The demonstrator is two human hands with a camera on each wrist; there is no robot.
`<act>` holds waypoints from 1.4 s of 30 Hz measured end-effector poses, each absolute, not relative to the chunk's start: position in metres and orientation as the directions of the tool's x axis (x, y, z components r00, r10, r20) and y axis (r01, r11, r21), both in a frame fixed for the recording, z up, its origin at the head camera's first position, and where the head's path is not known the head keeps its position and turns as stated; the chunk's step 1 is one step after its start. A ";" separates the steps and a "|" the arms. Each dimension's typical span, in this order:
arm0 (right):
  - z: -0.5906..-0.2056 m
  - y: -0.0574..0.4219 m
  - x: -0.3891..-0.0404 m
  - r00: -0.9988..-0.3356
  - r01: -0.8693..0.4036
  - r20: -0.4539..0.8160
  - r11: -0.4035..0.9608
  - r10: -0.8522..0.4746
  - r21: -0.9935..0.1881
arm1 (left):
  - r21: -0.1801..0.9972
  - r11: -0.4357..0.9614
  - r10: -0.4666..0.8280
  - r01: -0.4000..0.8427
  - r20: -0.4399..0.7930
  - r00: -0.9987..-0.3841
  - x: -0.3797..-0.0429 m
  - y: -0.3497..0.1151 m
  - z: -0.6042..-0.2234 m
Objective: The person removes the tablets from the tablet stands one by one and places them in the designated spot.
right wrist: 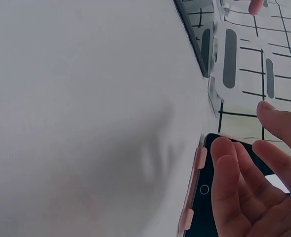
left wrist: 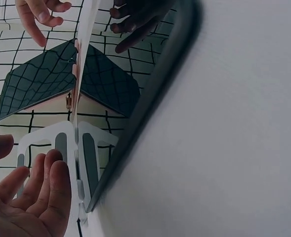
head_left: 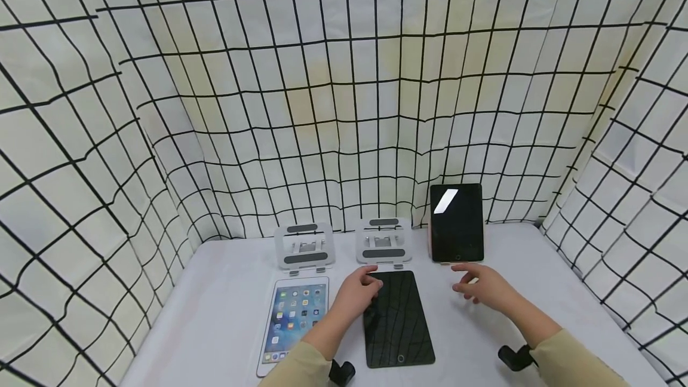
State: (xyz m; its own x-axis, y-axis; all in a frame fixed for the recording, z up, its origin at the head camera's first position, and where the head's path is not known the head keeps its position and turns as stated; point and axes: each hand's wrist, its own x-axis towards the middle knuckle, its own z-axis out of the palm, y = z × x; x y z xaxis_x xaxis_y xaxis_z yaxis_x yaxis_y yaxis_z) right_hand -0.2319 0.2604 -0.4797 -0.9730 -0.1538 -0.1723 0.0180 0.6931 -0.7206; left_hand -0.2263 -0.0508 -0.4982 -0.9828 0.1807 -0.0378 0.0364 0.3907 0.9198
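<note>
A black tablet [head_left: 400, 330] lies flat on the table, its screen dark. My left hand [head_left: 357, 293] hovers over its upper left corner, fingers loosely bent and holding nothing; in the left wrist view the fingers [left wrist: 59, 192] are spread in front of a white stand. Farther right, my right hand [head_left: 486, 287] hangs above the table with relaxed fingers and nothing in it. Close behind that hand, a second black tablet [head_left: 458, 226] leans upright on a pink stand, whose front lips [right wrist: 200, 158] hold its lower edge in the right wrist view.
Two white folding stands with grey pads, a left one [head_left: 304, 248] and a middle one [head_left: 384, 242], stand raised near the back edge. A white tablet [head_left: 297, 315] with a lit home screen lies left of the black one. Grid-patterned cloth [head_left: 355, 94] encloses the table.
</note>
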 end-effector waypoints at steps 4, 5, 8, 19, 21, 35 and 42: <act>-0.481 0.265 -0.236 -0.975 0.014 -0.161 0.686 -0.152 -0.727 | 0.921 0.388 0.186 0.043 -0.032 -0.982 -0.230 -0.048 -0.499; -0.481 0.266 -0.237 -0.975 0.017 -0.162 0.683 -0.149 -0.730 | 0.921 0.387 0.185 0.047 -0.028 -0.982 -0.232 -0.046 -0.499; -0.483 0.272 -0.239 -0.976 0.008 -0.153 0.674 -0.157 -0.738 | 0.919 0.391 0.179 0.050 -0.022 -0.984 -0.235 -0.042 -0.500; -0.486 0.296 -0.253 -0.981 -0.009 -0.114 0.630 -0.156 -0.777 | 0.913 0.402 0.163 0.071 0.005 -0.987 -0.247 -0.020 -0.488; -0.486 0.300 -0.255 -0.982 -0.010 -0.111 0.625 -0.153 -0.780 | 0.911 0.405 0.159 0.077 0.012 -0.987 -0.249 -0.017 -0.486; -0.478 0.318 -0.273 -0.991 -0.010 -0.076 0.636 -0.108 -0.772 | 0.915 0.388 0.131 0.113 0.067 -0.989 -0.268 0.007 -0.490; -0.475 0.325 -0.281 -0.995 0.003 -0.068 0.630 -0.078 -0.776 | 0.887 0.445 0.131 0.123 0.071 -0.989 -0.274 0.022 -0.485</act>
State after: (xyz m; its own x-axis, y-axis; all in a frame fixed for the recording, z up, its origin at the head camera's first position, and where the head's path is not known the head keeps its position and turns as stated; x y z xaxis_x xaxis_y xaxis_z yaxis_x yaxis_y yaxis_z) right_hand -0.2807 0.3246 -0.4753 -0.9946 -0.0783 -0.0678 0.0034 0.6301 -0.7765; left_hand -0.2743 0.0221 -0.4853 -0.9889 0.1308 0.0712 0.1227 0.4450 0.8871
